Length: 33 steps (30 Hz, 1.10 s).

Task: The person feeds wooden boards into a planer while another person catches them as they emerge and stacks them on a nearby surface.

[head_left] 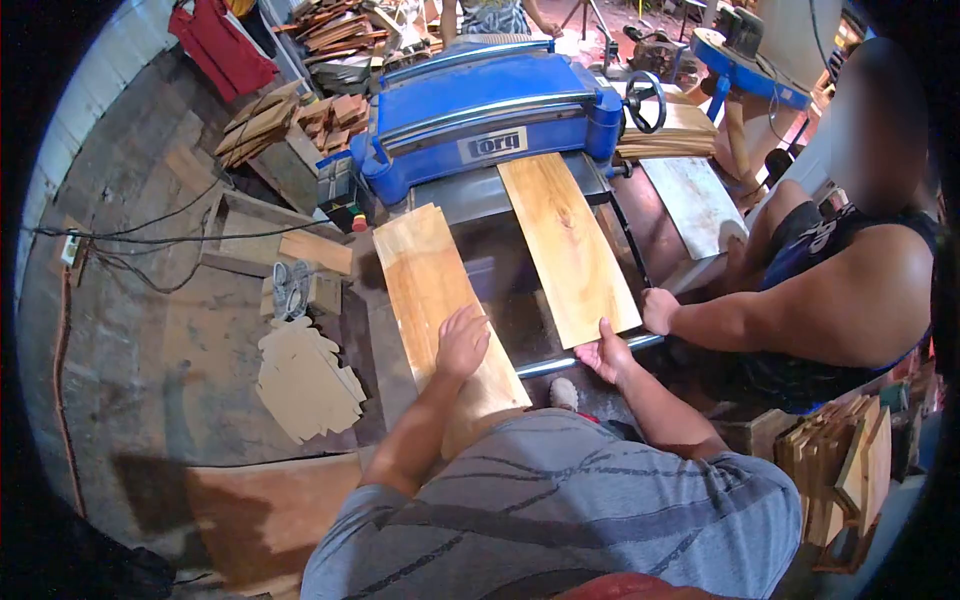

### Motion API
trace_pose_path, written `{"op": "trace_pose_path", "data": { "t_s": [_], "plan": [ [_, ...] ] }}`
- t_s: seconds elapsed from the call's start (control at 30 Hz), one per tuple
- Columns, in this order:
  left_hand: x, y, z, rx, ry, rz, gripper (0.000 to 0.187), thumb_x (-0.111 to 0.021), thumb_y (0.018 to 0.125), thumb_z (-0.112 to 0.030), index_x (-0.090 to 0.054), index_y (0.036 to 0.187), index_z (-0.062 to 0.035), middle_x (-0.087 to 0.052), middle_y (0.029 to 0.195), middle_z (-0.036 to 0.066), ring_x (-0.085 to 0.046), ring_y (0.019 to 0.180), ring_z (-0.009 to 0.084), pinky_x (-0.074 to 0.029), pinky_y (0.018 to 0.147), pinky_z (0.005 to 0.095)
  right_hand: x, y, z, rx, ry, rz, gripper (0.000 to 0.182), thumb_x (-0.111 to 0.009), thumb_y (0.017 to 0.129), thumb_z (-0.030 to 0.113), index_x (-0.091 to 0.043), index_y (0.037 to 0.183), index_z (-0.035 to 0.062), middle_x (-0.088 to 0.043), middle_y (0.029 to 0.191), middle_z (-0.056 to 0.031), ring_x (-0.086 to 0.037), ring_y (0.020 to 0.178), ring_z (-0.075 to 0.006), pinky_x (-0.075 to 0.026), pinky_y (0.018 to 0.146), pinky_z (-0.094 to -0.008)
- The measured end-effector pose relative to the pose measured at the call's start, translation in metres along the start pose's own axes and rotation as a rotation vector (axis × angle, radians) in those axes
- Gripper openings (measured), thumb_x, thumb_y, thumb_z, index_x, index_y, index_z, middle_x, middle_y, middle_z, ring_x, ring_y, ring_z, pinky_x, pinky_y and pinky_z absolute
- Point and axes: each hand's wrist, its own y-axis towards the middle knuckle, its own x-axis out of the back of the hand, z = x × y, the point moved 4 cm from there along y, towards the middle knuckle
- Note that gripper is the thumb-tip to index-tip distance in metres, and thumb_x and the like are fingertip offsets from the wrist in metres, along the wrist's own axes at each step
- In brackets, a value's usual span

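A blue thickness planer (480,100) stands ahead of me. One wooden board (570,245) has its far end at the planer's mouth. At this board's near end is my right hand (605,357), thumb on top and fingers underneath, gripping the edge. To the left, a second wooden board (415,270) slopes from beside the planer's bed down toward my body. My left hand (463,342) lies on top of that board with its fingers stretched out.
A co-worker's hand (659,311) is close to the near right corner of the right board. Stacked boards (670,130) stand beyond the planer's handwheel (645,102). Black cables (150,238) cross at the left. Wood offcuts (335,40) are piled behind.
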Motion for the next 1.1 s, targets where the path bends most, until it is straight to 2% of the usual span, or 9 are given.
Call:
{"op": "trace_pose_path", "data": {
  "t_s": [0.23,0.33,0.37,0.57,0.7,0.8,1.1],
  "plan": [
    [0.007,0.002,-0.007,-0.022,0.032,-0.011,0.031,-0.063,0.083,-0.021,-0.065,0.112,-0.0103,-0.051,0.133,0.016,-0.043,0.126,0.0334,-0.029,0.108,0.0454,0.006,-0.021,-0.004,0.08,0.117,-0.047,0.06,-0.035,0.098,0.053,-0.051,0.116,-0.0015,-0.067,0.078,-0.0187,-0.067,0.058,-0.0211,-0.059,0.053,-0.0264],
    [0.009,0.002,-0.012,-0.03,0.02,-0.028,0.03,-0.063,0.083,-0.021,-0.065,0.111,-0.0095,-0.052,0.131,0.018,-0.045,0.125,0.0344,-0.03,0.107,0.0461,0.017,-0.007,0.002,0.033,0.058,0.062,0.061,-0.033,0.099,0.052,-0.052,0.111,-0.0043,-0.066,0.08,-0.0194,-0.068,0.065,-0.0218,-0.059,0.056,-0.0283],
    [0.013,0.004,-0.015,-0.036,0.002,-0.031,0.03,-0.063,0.083,-0.02,-0.065,0.111,-0.009,-0.052,0.13,0.018,-0.045,0.125,0.0345,-0.03,0.107,0.0463,0.016,-0.001,0.006,0.027,0.041,0.016,0.06,-0.032,0.099,0.051,-0.052,0.111,-0.0046,-0.066,0.081,-0.0189,-0.068,0.063,-0.0213,-0.059,0.055,-0.0281],
    [0.015,0.006,-0.017,-0.041,-0.013,-0.044,0.03,-0.062,0.082,-0.017,-0.065,0.111,-0.0067,-0.053,0.129,0.018,-0.045,0.125,0.0341,-0.03,0.107,0.0463,-0.022,0.032,0.023,0.104,0.138,0.037,0.058,-0.031,0.1,0.05,-0.053,0.112,-0.0026,-0.067,0.079,-0.0172,-0.067,0.06,-0.0199,-0.058,0.052,-0.0267],
    [0.021,0.005,-0.023,-0.036,-0.021,-0.044,0.031,-0.062,0.082,-0.016,-0.064,0.111,-0.0056,-0.053,0.129,0.018,-0.045,0.124,0.0329,-0.03,0.106,0.0461,-0.004,0.058,0.036,0.073,0.021,-0.017,0.056,-0.033,0.099,0.052,-0.056,0.107,0.0003,-0.065,0.071,-0.0132,-0.064,0.053,-0.0167,-0.055,0.045,-0.025],
    [0.015,0.006,-0.017,-0.043,0.019,-0.029,0.03,-0.062,0.082,-0.019,-0.065,0.11,-0.0074,-0.053,0.129,0.018,-0.046,0.123,0.0339,-0.033,0.105,0.0458,0.002,0.071,0.037,0.09,-0.085,-0.091,0.058,-0.039,0.095,0.058,-0.057,0.096,0.0029,-0.06,0.066,-0.0078,-0.055,0.048,-0.0123,-0.049,0.041,-0.0223],
    [0.013,0.008,-0.018,-0.036,0.052,-0.047,0.029,-0.063,0.081,-0.019,-0.066,0.107,-0.0083,-0.055,0.127,0.016,-0.049,0.121,0.0336,-0.034,0.104,0.046,-0.014,0.085,0.053,0.125,-0.136,-0.122,0.06,-0.036,0.096,0.058,-0.056,0.096,0.0017,-0.06,0.068,-0.0079,-0.054,0.05,-0.0119,-0.048,0.042,-0.0228]
  ]
}}
